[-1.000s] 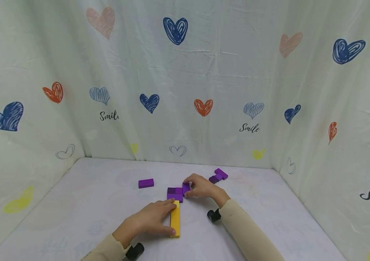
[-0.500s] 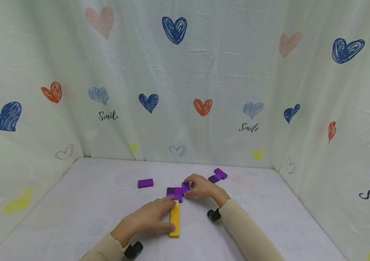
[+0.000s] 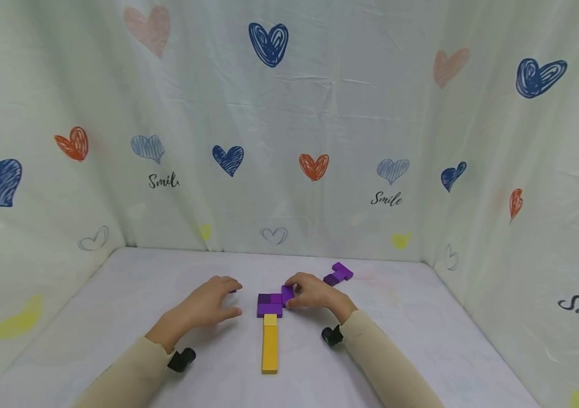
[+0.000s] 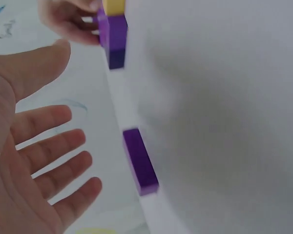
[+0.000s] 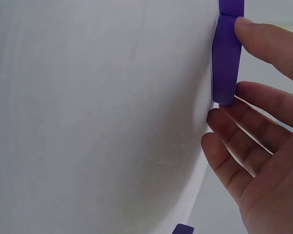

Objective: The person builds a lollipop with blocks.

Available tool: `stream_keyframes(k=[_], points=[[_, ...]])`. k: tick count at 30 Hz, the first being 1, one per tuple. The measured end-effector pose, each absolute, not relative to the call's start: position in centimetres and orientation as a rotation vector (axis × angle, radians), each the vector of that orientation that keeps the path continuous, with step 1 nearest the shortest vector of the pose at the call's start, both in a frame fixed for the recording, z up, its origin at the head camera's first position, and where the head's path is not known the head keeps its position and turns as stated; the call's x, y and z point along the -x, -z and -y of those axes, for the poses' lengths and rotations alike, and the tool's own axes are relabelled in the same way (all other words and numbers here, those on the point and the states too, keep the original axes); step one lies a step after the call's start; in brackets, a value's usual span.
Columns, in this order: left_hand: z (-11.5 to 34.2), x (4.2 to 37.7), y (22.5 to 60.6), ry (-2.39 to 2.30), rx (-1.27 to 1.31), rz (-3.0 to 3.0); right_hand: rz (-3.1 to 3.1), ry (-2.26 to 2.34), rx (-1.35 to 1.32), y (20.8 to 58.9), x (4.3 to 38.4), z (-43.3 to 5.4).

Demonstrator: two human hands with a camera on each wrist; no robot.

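My right hand [image 3: 315,294] pinches a purple block [image 3: 287,294] between thumb and fingers. In the right wrist view the thumb touches one end of that purple block [image 5: 227,58] and fingertips are at the other. It stands against the right side of a cluster of purple blocks [image 3: 270,309]. A long yellow bar [image 3: 270,351], with a paler yellow square on top, runs from the cluster toward me. My left hand [image 3: 199,306] is over the table with spread fingers and holds nothing. Its fingers mostly hide a lone purple block in the head view; the left wrist view shows this block [image 4: 140,162] apart from them.
A joined purple piece [image 3: 338,273] lies farther back to the right. The white table [image 3: 411,340] ends at a pale curtain [image 3: 289,113] printed with hearts, which also stands along both sides. Each wrist carries a small black camera.
My left hand has left the yellow bar and moved left and away from me, to the lone purple block. My right hand stays at its block. The head view has shifted slightly.
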State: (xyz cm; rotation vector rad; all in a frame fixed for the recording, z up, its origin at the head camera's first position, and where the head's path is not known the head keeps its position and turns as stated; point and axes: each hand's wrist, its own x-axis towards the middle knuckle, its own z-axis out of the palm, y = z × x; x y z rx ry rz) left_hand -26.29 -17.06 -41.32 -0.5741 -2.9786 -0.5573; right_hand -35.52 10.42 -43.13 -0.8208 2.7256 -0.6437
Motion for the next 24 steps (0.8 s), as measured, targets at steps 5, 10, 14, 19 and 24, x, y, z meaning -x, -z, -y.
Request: stream_keyframes(k=[5,10,14,19,24], points=[[18.7,28.0,41.5,0.506,0.601,2.933,-2.732,0.648,0.779,43.1,35.4,-10.3],[19.8,29.3,42.0,0.522,0.609,2.888,-2.734,0.650,0.777,43.3,35.4,-10.3],[20.4,30.1,42.5,0.526,0.638,2.858,-2.742,0.638,0.787,43.4,35.4,-10.4],[20.9,31.0,43.0,0.510,0.610,2.909,-2.745,0.638,0.792,43.5,35.4,-10.4],[21.1,31.7,43.3,0.512,0.571,2.969,-2.741,0.642,0.803,43.4,35.5,-10.4]])
